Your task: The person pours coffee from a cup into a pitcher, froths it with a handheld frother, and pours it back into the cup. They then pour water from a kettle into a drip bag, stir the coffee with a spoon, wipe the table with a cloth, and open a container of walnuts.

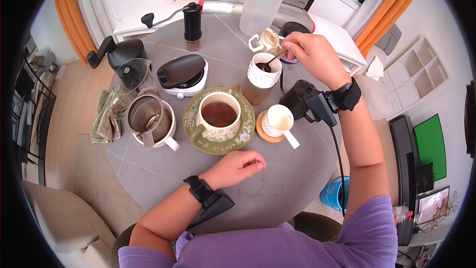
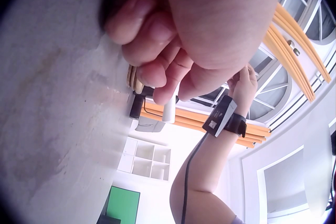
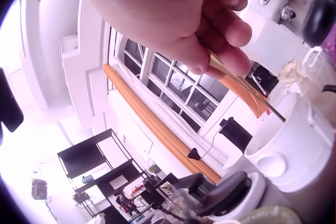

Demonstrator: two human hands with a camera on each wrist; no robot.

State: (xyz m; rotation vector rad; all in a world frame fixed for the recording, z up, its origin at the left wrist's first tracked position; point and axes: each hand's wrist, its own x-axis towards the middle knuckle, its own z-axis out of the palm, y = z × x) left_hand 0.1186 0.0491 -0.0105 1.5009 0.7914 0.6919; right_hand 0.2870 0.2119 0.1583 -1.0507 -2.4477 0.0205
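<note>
One thin, brassy stick (image 1: 278,55) our right hand (image 1: 314,54) pinches, upper right; left hand (image 1: 233,168) curls loosely; only head view shows liquid (image 1: 219,114).

A round grey bench (image 1: 297,181) is carrying a ribbed brownish cup (image 1: 255,94). Near it, an olive-green lettered saucer (image 1: 191,122) and a round wooden coaster (image 1: 259,125) are lying. A white handled mug (image 1: 169,131), a white-bodied scale (image 1: 184,89), a black cylindrical hand grinder (image 1: 192,26) and a tall translucent plastic jug (image 1: 259,7) are standing there.

The right arm (image 1: 366,141) extends forward, right hand (image 1: 313,54) set in a thumb-and-finger pinch; the left arm (image 1: 166,214) bends inward, left hand (image 1: 234,168) lower, fingers loosely curled.
</note>
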